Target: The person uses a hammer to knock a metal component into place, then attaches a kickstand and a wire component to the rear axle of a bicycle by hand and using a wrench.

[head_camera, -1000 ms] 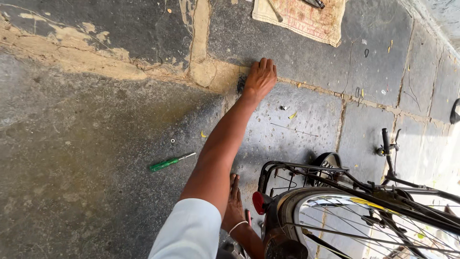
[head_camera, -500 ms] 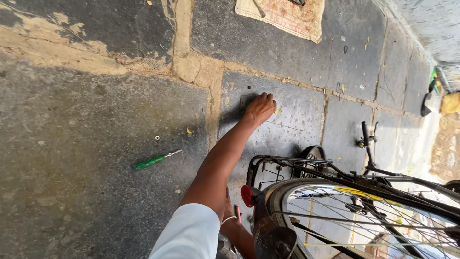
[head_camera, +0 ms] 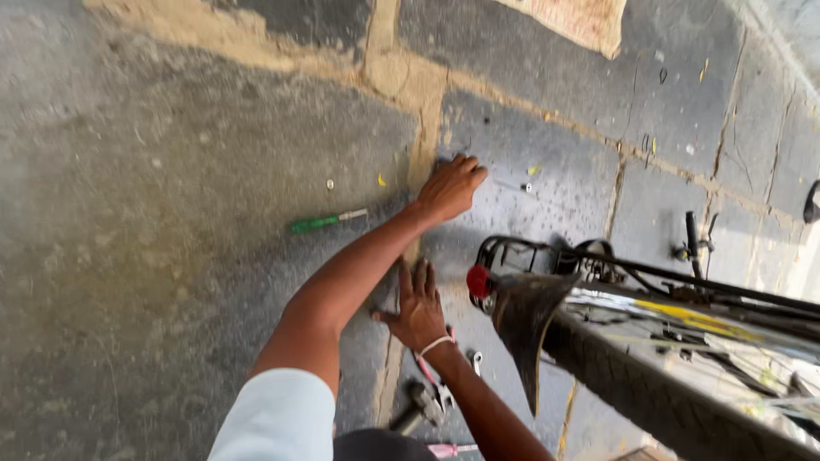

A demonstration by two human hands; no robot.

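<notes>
- Grey stone paving (head_camera: 171, 282) with sandy joints lies under me, and a bicycle wheel (head_camera: 649, 384) with its mudguard stands at my right.
- My left hand (head_camera: 450, 186) reaches out beyond the wheel, fingers curled down on the stone (whether it pinches anything, I cannot tell).
- My right hand (head_camera: 418, 312) rests flat and spread on the ground just beside the wheel's red reflector (head_camera: 479, 280).
- A green screwdriver (head_camera: 325, 222) lies left of my left arm, apart from both hands.
</notes>
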